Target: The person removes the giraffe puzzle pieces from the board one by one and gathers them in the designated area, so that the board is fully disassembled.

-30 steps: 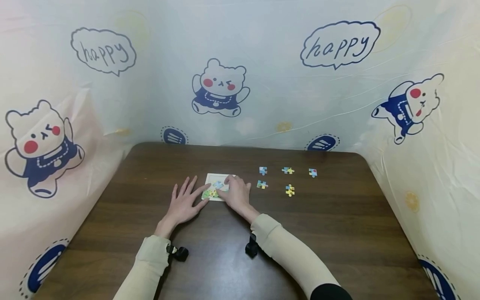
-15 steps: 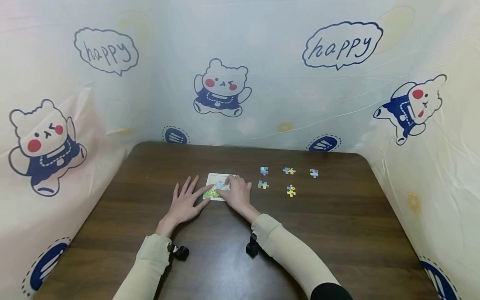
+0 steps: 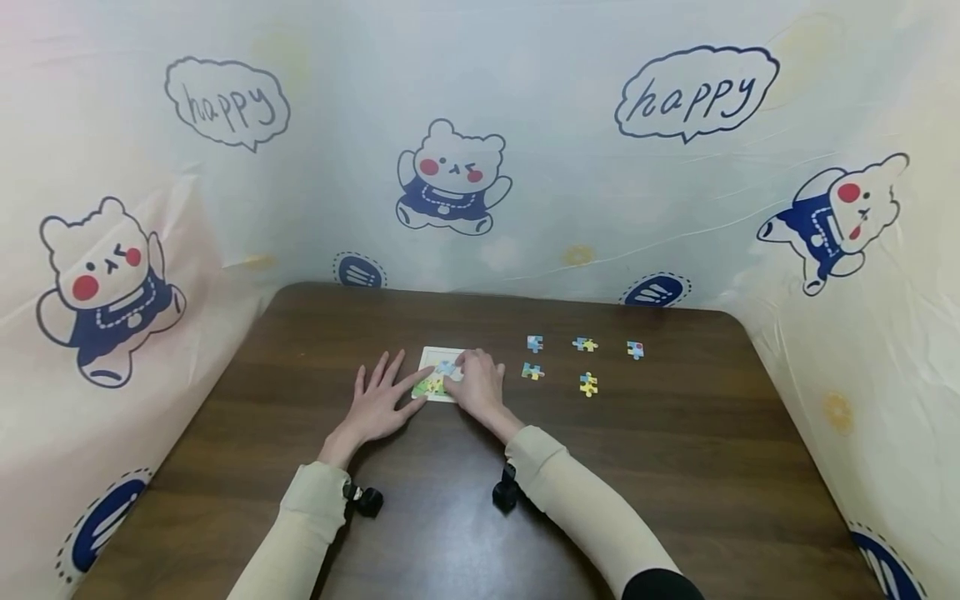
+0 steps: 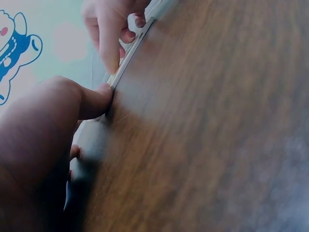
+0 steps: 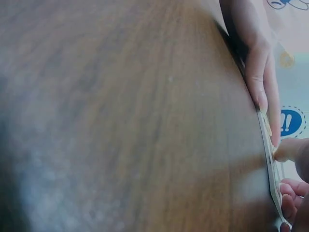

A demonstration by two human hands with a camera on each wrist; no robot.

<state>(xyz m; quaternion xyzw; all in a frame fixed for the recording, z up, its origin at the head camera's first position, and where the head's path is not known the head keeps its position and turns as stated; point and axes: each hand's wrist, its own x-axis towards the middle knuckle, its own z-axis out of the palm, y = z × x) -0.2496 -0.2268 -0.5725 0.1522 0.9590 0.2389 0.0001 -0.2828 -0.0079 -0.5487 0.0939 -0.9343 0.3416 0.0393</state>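
Observation:
A small white-bordered jigsaw tray (image 3: 435,356) lies on the brown table, with green and yellow pieces (image 3: 429,386) along its lower part and a light-blue puzzle piece (image 3: 446,367) above them. My left hand (image 3: 378,407) has its fingers spread flat, index and thumb touching the tray's left side. Over the right half is my right hand (image 3: 480,387), fingers bent, thumb and index tip at either side of the light-blue piece. In the left wrist view the right hand's thumb (image 4: 110,53) presses down at the tray, the other fingers curled. The palm hides the tray's right part.
Several loose puzzle pieces lie right of the tray: a blue one (image 3: 535,343), a blue-green one (image 3: 532,372), a yellow-blue one (image 3: 585,344), a yellow one (image 3: 588,384) and one with a red spot (image 3: 635,350). A printed curtain (image 3: 555,192) surrounds the table (image 3: 675,467).
The whole head view has shifted slightly, moving the scene a little to the right. Both hands keep nearly the same pose on the tray, and the loose pieces stay put.

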